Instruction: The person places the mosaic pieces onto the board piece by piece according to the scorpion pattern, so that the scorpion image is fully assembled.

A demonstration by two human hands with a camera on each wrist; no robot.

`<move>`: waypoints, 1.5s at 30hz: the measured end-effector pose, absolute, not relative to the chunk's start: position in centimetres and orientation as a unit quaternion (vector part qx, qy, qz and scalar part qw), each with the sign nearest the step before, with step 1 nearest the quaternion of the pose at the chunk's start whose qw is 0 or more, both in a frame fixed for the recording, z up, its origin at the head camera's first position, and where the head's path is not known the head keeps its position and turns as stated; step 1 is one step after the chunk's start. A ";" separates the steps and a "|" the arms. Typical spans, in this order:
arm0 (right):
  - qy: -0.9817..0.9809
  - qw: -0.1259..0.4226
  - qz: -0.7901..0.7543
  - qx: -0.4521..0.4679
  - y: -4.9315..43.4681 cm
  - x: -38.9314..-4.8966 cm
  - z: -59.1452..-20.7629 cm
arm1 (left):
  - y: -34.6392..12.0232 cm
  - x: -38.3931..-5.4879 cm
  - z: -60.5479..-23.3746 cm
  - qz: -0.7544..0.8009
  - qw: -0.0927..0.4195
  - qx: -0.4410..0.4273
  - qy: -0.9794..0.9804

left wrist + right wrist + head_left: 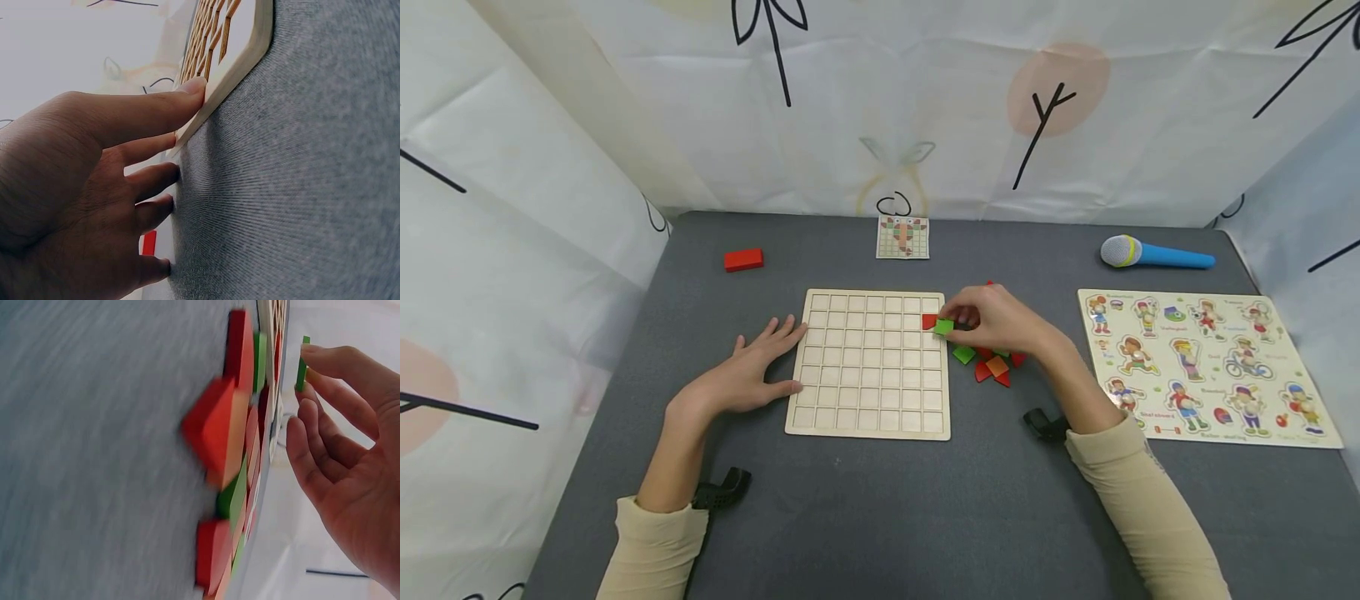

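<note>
A square wooden grid board (871, 364) lies in the middle of the table. Fingers spread, my left hand (741, 372) touches the board's left edge; in the left wrist view its thumb (153, 115) is against the rim. Between thumb and fingers my right hand (1000, 318) pinches a green square tile (944, 327), held above the board's upper right edge. One red tile (928, 322) sits at the right side of the grid, beside the green one. Below the right hand, a pile of red, green and orange tiles (997, 367) lies on the table, partly hidden by that hand.
A small pattern card (902, 238) is at the back of the table. Back left is a red block (743, 260). On the right lie a blue toy microphone (1176, 257) and a picture puzzle board (1217, 417). Fabric walls (700, 125) surround the table.
</note>
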State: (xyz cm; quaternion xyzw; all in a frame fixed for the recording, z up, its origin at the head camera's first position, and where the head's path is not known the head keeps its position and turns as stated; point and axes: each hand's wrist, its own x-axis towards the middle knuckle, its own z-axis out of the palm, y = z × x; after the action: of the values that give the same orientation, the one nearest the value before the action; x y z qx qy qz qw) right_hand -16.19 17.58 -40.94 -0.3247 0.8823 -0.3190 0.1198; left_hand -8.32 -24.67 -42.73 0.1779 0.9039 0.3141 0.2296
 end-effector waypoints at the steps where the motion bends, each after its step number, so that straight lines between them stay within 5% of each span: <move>1: 0.882 0.117 -0.319 -0.326 17.2 -16.2 -40.9 | -24.7 -8.3 -42.7 0.317 0.229 0.179 0.903; 20: 0.897 0.118 -0.284 -0.318 12.6 -16.9 -41.5 | -24.4 -8.5 -42.1 0.299 0.250 0.165 0.906; 45: 0.890 0.103 -0.332 -0.295 14.0 -16.7 -41.4 | -24.5 -8.5 -42.2 0.300 0.252 0.161 0.906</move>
State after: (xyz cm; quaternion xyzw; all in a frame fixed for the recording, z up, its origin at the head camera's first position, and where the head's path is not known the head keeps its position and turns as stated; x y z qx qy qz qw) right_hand -16.70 14.02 -41.38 -0.2949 0.8901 -0.3318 0.1035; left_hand -8.50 -24.47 -42.21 0.1614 0.9059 0.2996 0.2519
